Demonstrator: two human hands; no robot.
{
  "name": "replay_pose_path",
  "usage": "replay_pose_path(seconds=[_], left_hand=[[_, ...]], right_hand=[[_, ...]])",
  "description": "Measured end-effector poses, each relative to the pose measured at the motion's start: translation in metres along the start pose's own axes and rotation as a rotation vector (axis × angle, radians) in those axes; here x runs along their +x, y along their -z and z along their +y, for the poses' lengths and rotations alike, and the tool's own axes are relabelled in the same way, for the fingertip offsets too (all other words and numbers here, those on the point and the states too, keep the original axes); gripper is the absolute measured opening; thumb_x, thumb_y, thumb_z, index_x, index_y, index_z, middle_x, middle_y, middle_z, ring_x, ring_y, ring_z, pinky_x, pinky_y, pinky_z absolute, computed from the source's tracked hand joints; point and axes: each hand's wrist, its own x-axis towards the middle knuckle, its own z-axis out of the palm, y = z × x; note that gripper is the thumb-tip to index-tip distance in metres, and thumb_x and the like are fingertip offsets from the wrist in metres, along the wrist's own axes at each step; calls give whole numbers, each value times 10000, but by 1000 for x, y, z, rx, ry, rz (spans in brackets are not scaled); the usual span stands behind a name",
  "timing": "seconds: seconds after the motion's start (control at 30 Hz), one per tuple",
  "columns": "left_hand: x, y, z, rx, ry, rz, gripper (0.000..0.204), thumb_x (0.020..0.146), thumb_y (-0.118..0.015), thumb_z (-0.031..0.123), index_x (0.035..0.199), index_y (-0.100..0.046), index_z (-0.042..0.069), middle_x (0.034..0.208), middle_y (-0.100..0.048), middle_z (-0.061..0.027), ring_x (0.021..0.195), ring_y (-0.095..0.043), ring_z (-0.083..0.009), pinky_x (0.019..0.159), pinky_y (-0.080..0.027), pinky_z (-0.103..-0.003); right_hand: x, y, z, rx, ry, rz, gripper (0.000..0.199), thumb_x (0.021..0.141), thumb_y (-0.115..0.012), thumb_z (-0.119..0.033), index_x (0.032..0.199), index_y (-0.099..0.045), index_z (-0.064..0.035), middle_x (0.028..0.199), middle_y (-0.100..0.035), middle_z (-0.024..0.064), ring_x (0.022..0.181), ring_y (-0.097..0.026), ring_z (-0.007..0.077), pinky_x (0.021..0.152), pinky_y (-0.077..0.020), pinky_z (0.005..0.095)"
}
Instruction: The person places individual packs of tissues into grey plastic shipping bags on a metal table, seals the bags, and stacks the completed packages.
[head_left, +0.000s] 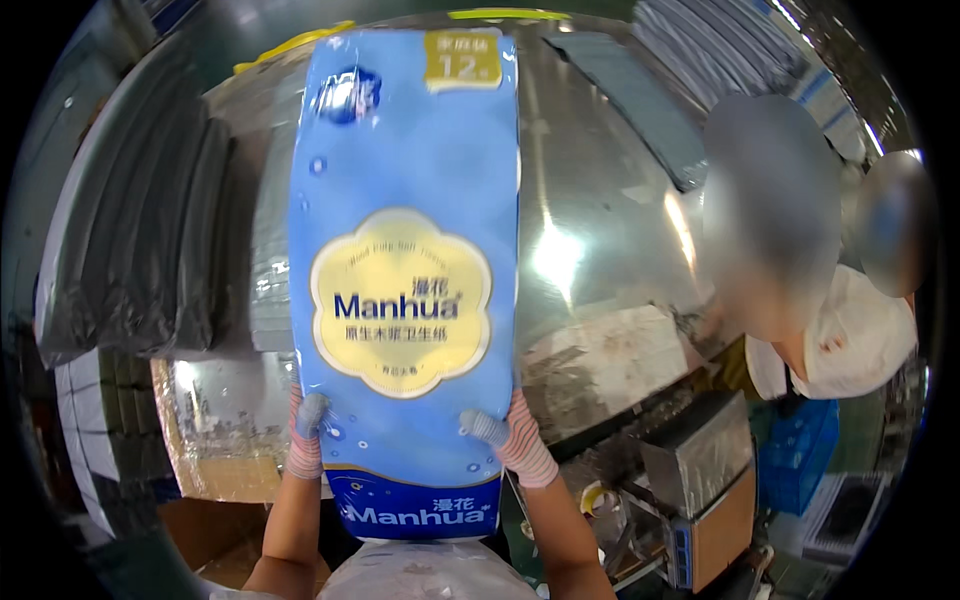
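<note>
A long blue plastic pack (pixel 405 270) with a pale yellow flower-shaped label lies lengthwise over a shiny metal table (pixel 600 250), reaching from near me to the far edge. My left hand (pixel 305 435), in a striped glove, grips the pack's left side near its lower end. My right hand (pixel 505 440), gloved the same way, grips the right side at the same height. A clear bag-like bundle (pixel 420 570) shows just below the pack at the bottom edge.
Stacks of dark wrapped flat packs (pixel 140 230) lie at the left. A person in a white top (pixel 840 340) stands at the right beside a blue crate (pixel 800 450). A metal box machine (pixel 700 480) sits at lower right. A cardboard box (pixel 215 455) is at lower left.
</note>
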Motion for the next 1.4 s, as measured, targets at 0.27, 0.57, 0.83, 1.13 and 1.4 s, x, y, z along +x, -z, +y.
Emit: replay_pose_path(seconds=[0.27,0.57,0.83,1.13,1.4], left_hand=[[-15,78,-22,225,17,183,455,792,-586,273,1125,-493,-23,1001,-566,-80,895,-507,-120,787,-417,-257],[6,148,-5,519,217,182,362,851,-564,294,1033,-596,-17,948,-622,-85,859,-563,-136,797,-450,-287],[285,179,50,1572,-626,131,365,779,-545,247,1089,-565,56,1114,-563,-194,1034,-521,-347,861,-416,-420],[358,115,79,2028,-313,367,309,799,-510,168,1073,-581,44,1060,-605,-148,983,-566,-307,835,-443,-398],[323,207,7,1280,-769,430,389,770,-546,184,1120,-542,15,1049,-600,-173,965,-570,-307,830,-452,-344]], right_hand=[[-9,-15,91,-484,-368,-254,918,745,-687,-374,1361,-173,72,1287,-392,271,1184,-422,329,987,-354,372],[165,31,74,-1085,-47,-949,254,845,-487,-234,939,-585,-20,824,-624,159,767,-610,283,713,-480,374],[358,-42,41,-1828,223,-189,163,763,-552,-124,867,-642,-36,915,-634,179,895,-604,315,753,-493,373],[379,-31,12,-993,155,82,184,738,-575,-111,893,-627,-26,843,-629,173,808,-603,298,717,-481,340],[307,-32,36,-769,285,-6,158,757,-583,-91,912,-585,-62,960,-576,145,861,-586,278,731,-474,344]])
